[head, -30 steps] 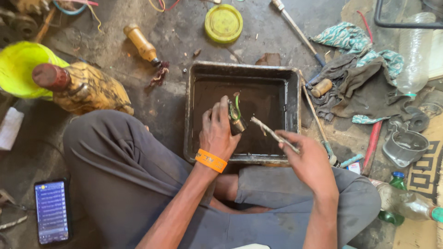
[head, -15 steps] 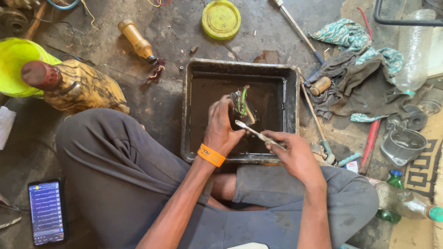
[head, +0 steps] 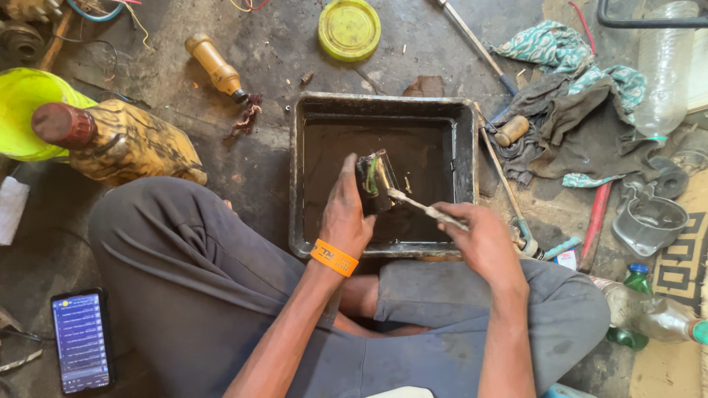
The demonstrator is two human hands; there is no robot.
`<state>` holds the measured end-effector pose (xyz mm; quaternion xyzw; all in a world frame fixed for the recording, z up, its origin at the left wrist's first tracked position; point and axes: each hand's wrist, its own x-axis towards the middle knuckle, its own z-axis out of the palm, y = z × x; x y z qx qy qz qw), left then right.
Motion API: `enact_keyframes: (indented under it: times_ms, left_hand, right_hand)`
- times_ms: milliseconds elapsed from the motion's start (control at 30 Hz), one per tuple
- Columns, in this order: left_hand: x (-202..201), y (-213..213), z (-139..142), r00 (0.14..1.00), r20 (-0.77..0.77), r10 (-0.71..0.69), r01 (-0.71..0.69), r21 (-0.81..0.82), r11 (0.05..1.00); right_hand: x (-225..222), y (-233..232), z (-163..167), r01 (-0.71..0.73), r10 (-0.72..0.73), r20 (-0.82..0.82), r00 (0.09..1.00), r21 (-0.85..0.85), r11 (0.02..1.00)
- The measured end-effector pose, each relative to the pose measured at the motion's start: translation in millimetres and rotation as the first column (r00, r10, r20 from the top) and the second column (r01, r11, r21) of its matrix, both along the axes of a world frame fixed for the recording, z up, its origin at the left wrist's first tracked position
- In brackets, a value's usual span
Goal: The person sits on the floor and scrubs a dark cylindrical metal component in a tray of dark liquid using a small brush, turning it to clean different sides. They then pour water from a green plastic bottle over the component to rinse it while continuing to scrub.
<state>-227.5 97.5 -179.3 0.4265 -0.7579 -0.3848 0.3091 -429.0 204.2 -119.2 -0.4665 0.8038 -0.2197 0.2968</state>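
The left hand [head: 345,214] grips a small dark part with green wiring [head: 375,180], fingers wrapped tight round its lower half, holding it up over the black tray [head: 383,103] of dark oily liquid. The right hand [head: 483,239], down at about four o'clock from the part, pinches a slim brush [head: 420,208] in closed fingers, its head pressed against the part's lower right edge.

The risk here looks like slip. Both hands appear slick with oil, and the part sits high in the fingertips; a hard stroke of the brush could knock it loose and drop it into the liquid, where it would be hard to see. A flick of the bristles could also throw dirty oil toward the trouser legs, which sit right against the tray's six o'clock rim.

The surroundings add hazards. A metal rod [head: 501,177] lies along the tray's three o'clock wall, just beside the right wrist, so an elbow swing may catch it. The phone [head: 81,340] rests on the floor at about eight o'clock, well apart from the tray but in splash country. The greasy jug [head: 118,144] at ten o'clock stands clear.
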Motion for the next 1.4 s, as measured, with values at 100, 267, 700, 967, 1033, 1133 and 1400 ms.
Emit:
enact_keyframes:
  times_ms: [100, 267, 700, 967, 1033, 1133, 1400]
  left_hand:
    - [2.6, -0.7, 6.8, 0.999, 0.053, 0.010, -0.010, 0.001, 1.000]
    - [3.3, -2.0, 11.8, 0.989, 0.145, 0.005, -0.013, 0.055, 0.998]
    - [6.5, -8.1, 13.9, 0.963, 0.266, 0.050, -0.067, 0.057, 0.996]
    - [4.0, -8.2, 16.1, 0.967, 0.249, 0.045, -0.069, 0.086, 0.994]
    - [4.5, -10.1, 14.9, 0.967, 0.252, 0.042, -0.062, 0.072, 0.995]
    - [5.6, -10.0, 10.9, 0.964, 0.263, 0.035, -0.058, 0.079, 0.995]
    - [-2.8, -7.1, -7.6, 0.987, 0.146, 0.072, -0.081, 0.052, 0.995]
  right_hand:
    - [6.2, -8.0, -3.1, -0.193, 0.194, 0.029, 0.981, -0.027, 0.981]
    - [12.3, -15.6, -11.4, 0.043, -0.044, -0.020, 0.999, -0.035, 0.998]
    - [18.5, -29.7, -23.7, 0.045, -0.004, 0.308, 0.952, -0.125, 0.991]
    - [22.9, -26.8, -16.8, -0.066, 0.065, 0.239, 0.969, -0.003, 0.998]
    - [18.2, -24.4, -17.4, -0.102, 0.112, 0.248, 0.962, -0.051, 0.993]
    - [13.0, -21.5, -19.4, -0.019, 0.037, 0.223, 0.974, -0.084, 0.996]
    - [22.9, -33.1, -18.5, -0.009, 0.012, 0.339, 0.941, -0.010, 1.000]
